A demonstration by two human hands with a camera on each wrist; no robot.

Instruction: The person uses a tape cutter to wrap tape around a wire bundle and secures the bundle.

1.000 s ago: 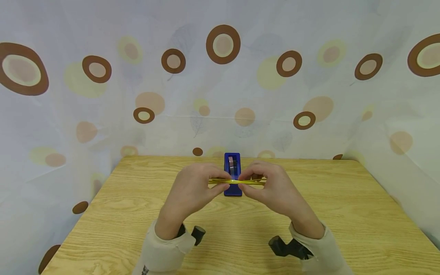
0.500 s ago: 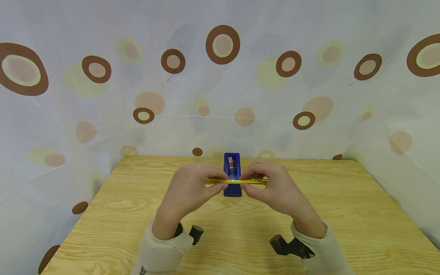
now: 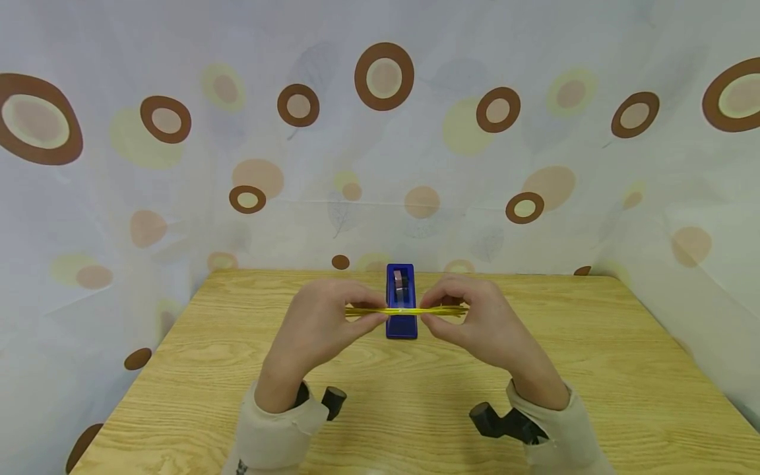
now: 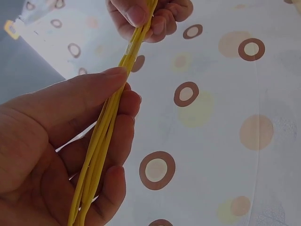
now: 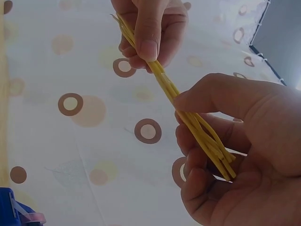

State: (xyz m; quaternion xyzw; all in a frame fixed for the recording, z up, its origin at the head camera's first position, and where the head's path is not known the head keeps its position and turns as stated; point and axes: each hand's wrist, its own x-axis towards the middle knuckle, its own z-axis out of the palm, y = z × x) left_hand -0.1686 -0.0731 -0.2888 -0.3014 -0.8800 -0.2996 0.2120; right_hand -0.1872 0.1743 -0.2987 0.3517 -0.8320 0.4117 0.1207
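A thin bundle of yellow wire-like strands (image 3: 404, 311) is held level above the table between both hands. My left hand (image 3: 320, 323) pinches its left part between thumb and fingers, and my right hand (image 3: 483, 323) pinches the right part the same way. Between the two grips, a shiny clear band, like tape (image 5: 162, 75), shows on the strands. In the left wrist view, several yellow strands (image 4: 98, 150) run across the left fingers and spread slightly toward the lower end. Loose cut ends fan out over the right palm in the right wrist view.
Beyond the hands, a blue tape dispenser (image 3: 402, 326) with a tape roll stands on the wooden table (image 3: 237, 349). A pale patterned sheet (image 3: 380, 165) rises behind and at both sides. Black wrist mounts (image 3: 499, 425) stick out from the sleeves.
My hands have slid slightly apart along the yellow strands, left hand to the left and right hand to the right, showing more of the middle. The dispenser stays put.
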